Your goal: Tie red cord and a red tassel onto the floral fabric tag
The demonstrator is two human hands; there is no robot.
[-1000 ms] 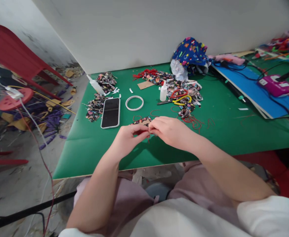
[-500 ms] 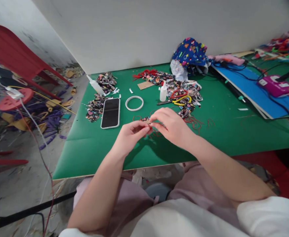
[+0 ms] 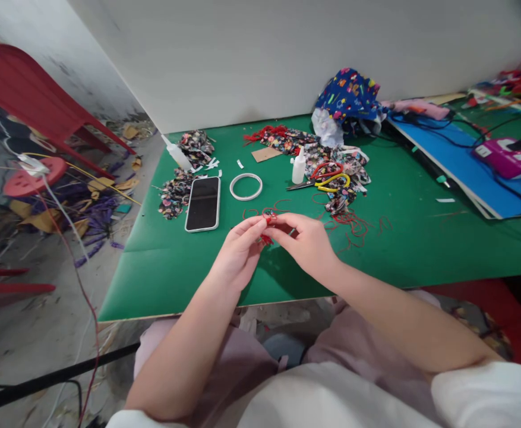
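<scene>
both hands meet over the green table (image 3: 162,279), left hand (image 3: 239,254) and right hand (image 3: 307,242) each pinching a small red cord piece (image 3: 267,229) between narrow fingertips, held just above the mat near its front middle. just beyond sit a phone (image 3: 204,203), a white ring (image 3: 246,186), a glue bottle (image 3: 299,167) and scissors (image 3: 325,176) on floral fabric scraps (image 3: 177,191).

The scene is evenly and brightly lit from above. Soft shadows are cast on the bench (image 3: 162,279) beneath the hands (image 3: 278,246). A faint sheen is seen on the phone (image 3: 203,203) screen. Strong wide-angle distortion is shown: the wall (image 3: 287,53) edges are bent and the left side is stretched. The far right corner is blurred; the centre is kept sharp.
</scene>
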